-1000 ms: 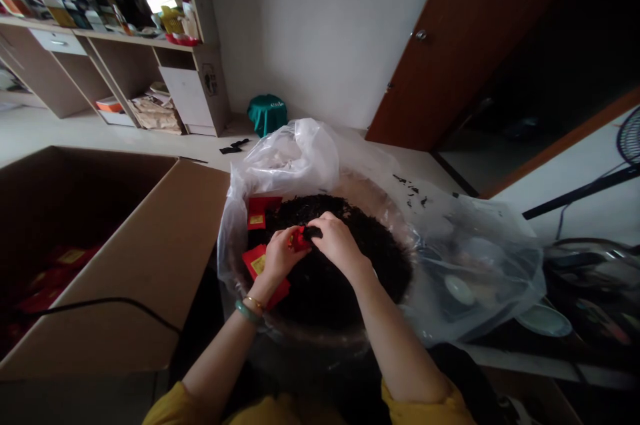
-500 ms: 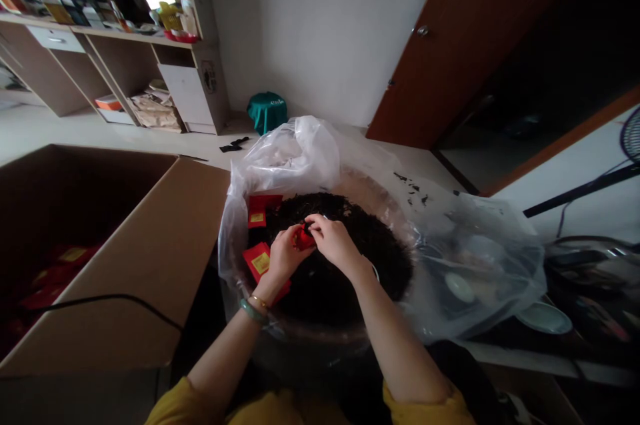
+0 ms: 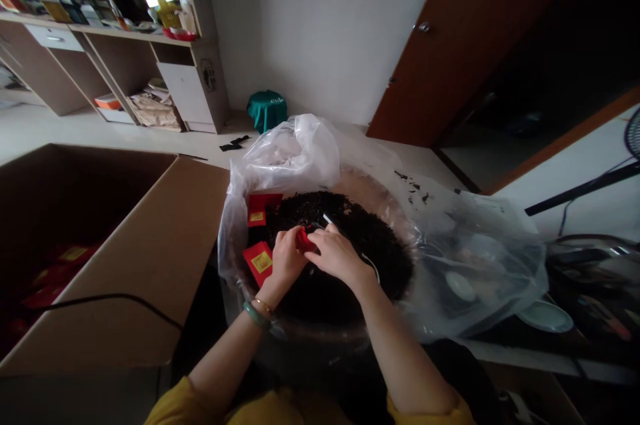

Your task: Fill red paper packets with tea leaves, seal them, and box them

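Observation:
My left hand [image 3: 287, 257] is closed around a small red packet [image 3: 303, 239], held over a heap of dark, dry, shredded leaves [image 3: 385, 251] that look like loose tea. My right hand [image 3: 336, 253] bends over the packet's right side, its fingers closed against it; the fingertips are partly hidden. A thin white strip [image 3: 327, 219] pokes out beside the right knuckles, and a white curved edge [image 3: 372, 267] shows by that wrist. The leaves lie in a wide round container lined with a clear plastic bag [image 3: 310, 151]. Red packets with yellow labels, one [image 3: 265, 201] behind another [image 3: 259, 263], rest at its left side.
An open cardboard box [image 3: 145, 245] at left holds more red packets [image 3: 55, 278]; a black cable [image 3: 125, 297] crosses its flap. A pale dish [image 3: 545, 316] sits at right beside the spread plastic. Behind are a green-covered stool [image 3: 267, 111], a desk unit [image 3: 185, 95] and a brown door [image 3: 450, 45].
My right hand has come down from the packet's mouth to its right side, uncovering the white strip. The left hand has shifted slightly and the packet has turned a little.

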